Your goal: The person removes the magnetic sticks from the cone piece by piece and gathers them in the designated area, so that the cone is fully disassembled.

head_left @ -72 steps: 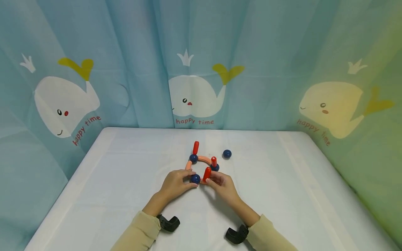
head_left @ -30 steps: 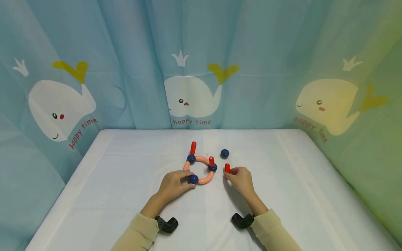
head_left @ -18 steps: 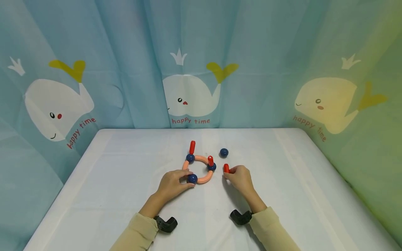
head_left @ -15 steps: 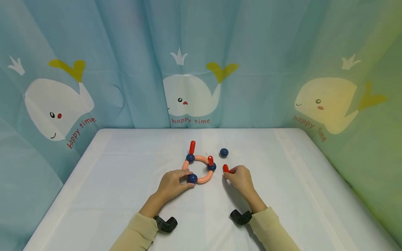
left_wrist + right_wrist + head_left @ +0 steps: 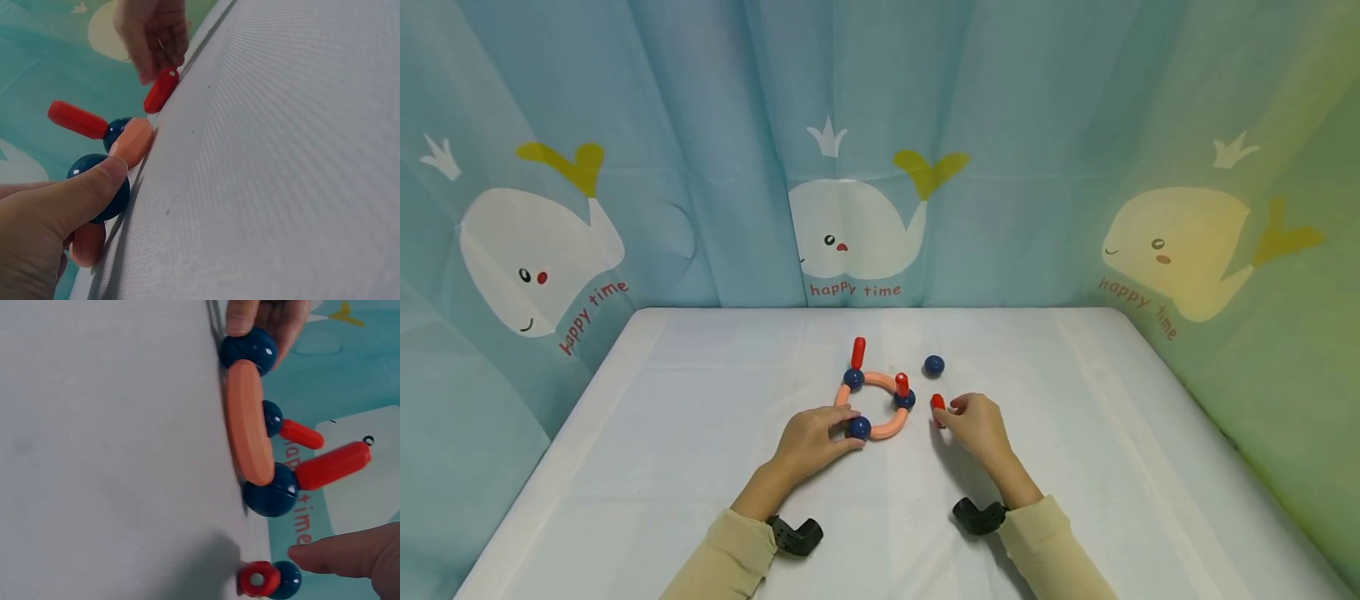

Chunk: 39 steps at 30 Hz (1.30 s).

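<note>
My left hand [image 5: 811,437] pinches a blue ball [image 5: 860,427] at the near corner of a ring between thumb and fingers. Curved orange rods [image 5: 889,427] join this ball to two other blue balls. From the far ball [image 5: 853,379] rises one red rod [image 5: 858,353]; another red rod [image 5: 902,384] stands on the right-hand ball [image 5: 906,399]. A loose red rod [image 5: 937,403] lies on the table right of the ring. My right hand [image 5: 979,423] is just beside it, and the right wrist view shows a fingertip [image 5: 303,555] apart from that rod [image 5: 259,579].
A loose blue ball [image 5: 934,365] sits beyond the loose rod. The white-covered table [image 5: 737,358] reaches back to a blue curtain [image 5: 730,208] printed with whales. Each wrist wears a black device [image 5: 797,537].
My right hand has carried the red rod right, away from the ring. The rod has tipped from upright to lying down, and the fingers have let go. My left hand stays on its ball.
</note>
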{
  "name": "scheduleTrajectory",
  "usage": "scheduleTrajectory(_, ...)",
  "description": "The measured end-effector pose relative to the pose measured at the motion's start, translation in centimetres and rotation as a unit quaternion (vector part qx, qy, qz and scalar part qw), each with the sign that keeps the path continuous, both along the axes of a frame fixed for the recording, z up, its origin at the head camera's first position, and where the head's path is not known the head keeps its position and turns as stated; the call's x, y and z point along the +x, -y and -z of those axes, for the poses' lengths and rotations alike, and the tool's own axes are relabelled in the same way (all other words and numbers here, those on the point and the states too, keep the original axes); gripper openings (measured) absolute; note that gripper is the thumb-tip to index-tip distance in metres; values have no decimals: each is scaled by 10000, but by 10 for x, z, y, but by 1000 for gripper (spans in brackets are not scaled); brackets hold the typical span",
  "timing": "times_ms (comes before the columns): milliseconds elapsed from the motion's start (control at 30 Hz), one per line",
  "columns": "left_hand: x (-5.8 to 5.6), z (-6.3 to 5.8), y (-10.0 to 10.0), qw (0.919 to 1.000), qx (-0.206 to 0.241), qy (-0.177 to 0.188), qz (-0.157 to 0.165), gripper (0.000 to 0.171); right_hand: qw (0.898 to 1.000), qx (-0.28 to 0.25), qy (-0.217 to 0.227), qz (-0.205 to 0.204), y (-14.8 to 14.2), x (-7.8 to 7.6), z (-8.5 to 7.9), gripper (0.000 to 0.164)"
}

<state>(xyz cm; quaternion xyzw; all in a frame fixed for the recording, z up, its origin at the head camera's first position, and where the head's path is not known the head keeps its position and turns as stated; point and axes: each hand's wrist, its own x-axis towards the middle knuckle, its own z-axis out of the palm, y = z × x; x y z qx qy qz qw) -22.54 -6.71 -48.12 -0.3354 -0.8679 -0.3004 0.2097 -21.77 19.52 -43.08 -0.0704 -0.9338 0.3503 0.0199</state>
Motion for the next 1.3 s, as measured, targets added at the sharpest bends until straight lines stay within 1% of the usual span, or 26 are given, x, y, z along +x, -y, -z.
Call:
scheduleTrajectory(100, 1, -1, 1, 10000, -20, -14, 34, 40, 9995, -112, -295, -25, 0, 0, -4, 35)
scheduleTrajectory(200, 1, -1, 1, 9999, -67, -67, 35, 39, 9964, -441, -692, -190, 5, 2, -8, 32)
scheduleTrajectory(300, 1, -3, 0, 9998, -160, -64, -29, 39, 9895, -902, -978, -568, 14, 6, -14, 26)
scheduleTrajectory(400, 3, -7, -1, 9993, -293, -83, -212, 38, 9805, -1286, -1084, -1014, 29, 10, -17, 20)
scheduleTrajectory(500, 7, -11, -4, 9981, -446, -169, -391, 37, 9735, -1446, -1159, -1342, 43, 11, -16, 17)
scheduleTrajectory(567, 9, -14, -6, 9972, -551, -230, -457, 37, 9698, -1518, -1206, -1481, 52, 10, -15, 17)
scheduleTrajectory(667, 11, -15, -9, 9956, -729, -266, -530, 37, 9639, -1607, -1385, -1610, 60, 8, -11, 17)
scheduleTrajectory(767, 13, -16, -11, 9933, -908, -276, -660, 36, 9600, -1674, -1515, -1654, 65, 6, -7, 15)
scheduleTrajectory(867, 15, -18, -13, 9916, -1035, -341, -691, 36, 9606, -1676, -1494, -1638, 67, 4, -4, 15)
scheduleTrajectory(933, 16, -20, -15, 9921, -1012, -435, -601, 36, 9623, -1696, -1409, -1592, 67, 4, -3, 15)
scheduleTrajectory(1000, 17, -21, -17, 9932, -833, -631, -510, 37, 9622, -1753, -1368, -1569, 67, 4, -2, 15)
scheduleTrajectory(1033, 16, -21, -18, 9934, -690, -753, -524, 38, 9619, -1778, -1364, -1564, 67, 4, -2, 15)
scheduleTrajectory(1100, 15, -21, -18, 9929, -193, -925, -723, 36, 9605, -1839, -1364, -1581, 67, 4, 0, 15)
scheduleTrajectory(1133, 14, -21, -18, 9909, 115, -953, -945, 34, 9599, -1839, -1383, -1604, 67, 3, 0, 15)
scheduleTrajectory(1167, 13, -21, -18, 9871, 477, -945, -1198, 31, 9593, -1847, -1388, -1626, 67, 3, 1, 16)
scheduleTrajectory(1200, 11, -21, -18, 9816, 868, -845, -1473, 30, 9589, -1844, -1383, -1655, 68, 2, 2, 17)
scheduleTrajectory(1233, 10, -21, -17, 9744, 1251, -673, -1741, 29, 9589, -1829, -1373, -1680, 68, 1, 3, 17)
scheduleTrajectory(1267, 9, -22, -15, 9662, 1622, -417, -1962, 29, 9581, -1824, -1368, -1733, 69, 0, 4, 18)
scheduleTrajectory(1300, 7, -22, -14, 9582, 1900, -117, -2137, 31, 9583, -1829, -1335, -1740, 70, 0, 5, 18)
